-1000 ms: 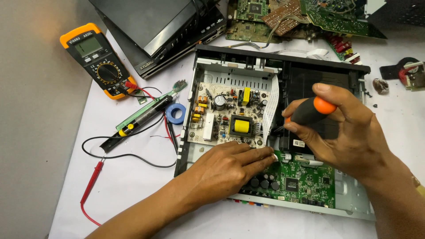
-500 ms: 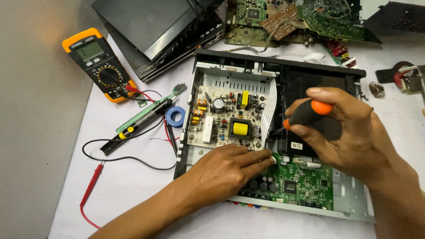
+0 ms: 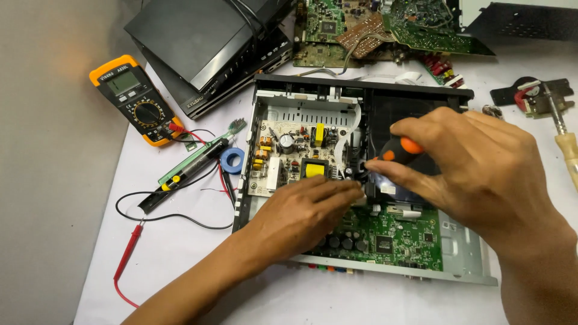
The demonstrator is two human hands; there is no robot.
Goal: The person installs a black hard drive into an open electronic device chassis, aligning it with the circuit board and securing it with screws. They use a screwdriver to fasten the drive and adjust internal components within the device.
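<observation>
An open metal chassis (image 3: 463, 253) lies in front of me with a beige power board (image 3: 295, 156) on its left and a green main board (image 3: 397, 241) at the front. My right hand (image 3: 481, 174) grips a black and orange screwdriver (image 3: 400, 150), tip pointing down near the middle of the chassis. My left hand (image 3: 301, 213) rests flat on the boards, fingertips touching the spot beside the screwdriver tip. The tip itself is hidden by my fingers.
A yellow multimeter (image 3: 132, 99) with red and black probe leads (image 3: 129, 253) lies at the left, next to a blue tape roll (image 3: 232, 159). Black device casings (image 3: 205, 42) and loose circuit boards (image 3: 385, 27) are stacked at the back. A wooden-handled tool (image 3: 563, 135) lies at the right.
My view has shifted slightly. Both hands stay at the middle of the chassis, with only small movement of the screwdriver hand.
</observation>
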